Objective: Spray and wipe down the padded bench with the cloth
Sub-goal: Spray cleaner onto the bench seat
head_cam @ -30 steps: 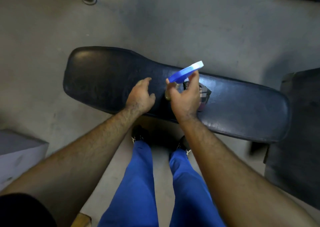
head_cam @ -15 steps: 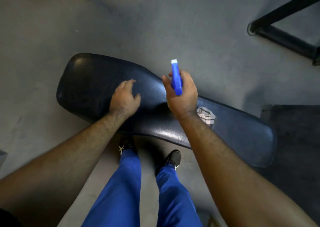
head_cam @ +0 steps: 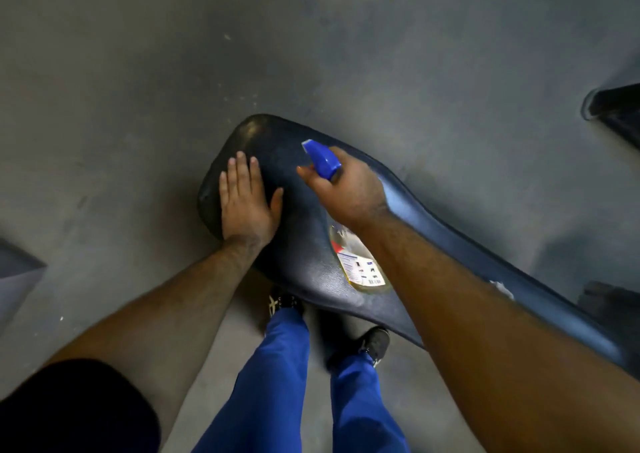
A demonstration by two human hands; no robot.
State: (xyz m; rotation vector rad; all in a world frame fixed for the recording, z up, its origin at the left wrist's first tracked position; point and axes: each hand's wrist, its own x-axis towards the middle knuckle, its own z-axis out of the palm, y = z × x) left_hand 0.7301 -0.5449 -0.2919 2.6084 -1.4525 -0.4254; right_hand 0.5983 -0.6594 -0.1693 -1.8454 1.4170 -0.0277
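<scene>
A black padded bench [head_cam: 304,255] runs from the middle of the view down to the right. My right hand [head_cam: 346,189] grips a spray bottle [head_cam: 360,262] with a blue nozzle [head_cam: 322,158] that points up and left over the wide end of the pad. The bottle's clear body with a label shows below my wrist. My left hand [head_cam: 244,203] lies flat on the wide end, fingers spread. A checked cloth [head_cam: 502,288] peeks out behind my right forearm, further along the bench.
Grey concrete floor [head_cam: 311,54] surrounds the bench. A dark metal frame foot [head_cam: 616,110] sits at the right edge. A grey block [head_cam: 17,276] lies at the left edge. My blue trouser legs and dark shoes [head_cam: 375,343] stand just in front of the bench.
My view swung so the bench now runs diagonally. My left hand slid to the wide end and flattened. My right hand turned the nozzle from pointing away toward the upper left.
</scene>
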